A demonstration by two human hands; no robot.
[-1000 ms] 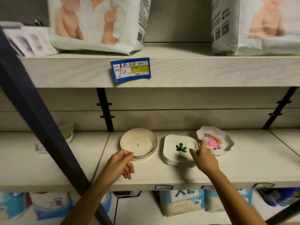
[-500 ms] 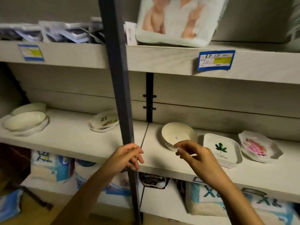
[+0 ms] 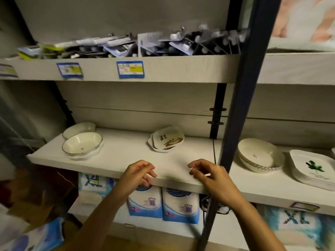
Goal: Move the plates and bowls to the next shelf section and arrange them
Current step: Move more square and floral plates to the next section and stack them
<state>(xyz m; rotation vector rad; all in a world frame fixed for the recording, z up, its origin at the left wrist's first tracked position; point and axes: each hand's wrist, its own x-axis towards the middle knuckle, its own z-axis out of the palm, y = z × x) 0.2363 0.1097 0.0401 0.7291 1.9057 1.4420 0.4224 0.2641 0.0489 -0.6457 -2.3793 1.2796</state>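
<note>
The pale wood-grain shelf board (image 3: 126, 156) carries crockery in 2 sections. At the far left of the left section stands a stack of round cream bowls with a thin dark rim line (image 3: 82, 145), smooth and glossy, and a shallow cream bowl (image 3: 79, 127) sits just behind it. Nearer the middle is a short stack of squarish white plates with a brown swirl print (image 3: 165, 140); the corners are rounded and the top plate is skewed on those under it.

Past the dark metal upright post (image 3: 241, 105), the right section holds a stack of deep round cream bowls (image 3: 259, 156) and, just beside it, a stack of square white plates with a green leaf print (image 3: 313, 169).

The left hand (image 3: 134, 178) and the right hand (image 3: 213, 178) hover over the board's front edge, apart from all the crockery. Their fingers are loosely curled and they grasp nothing. The right hand is just beside the post.

Carded blister packs (image 3: 163, 46) crowd the upper shelf, and blue-and-yellow price labels (image 3: 130, 69) are stuck to its lip. Soft white-and-blue packs marked XL (image 3: 145, 201) stand below.
</note>
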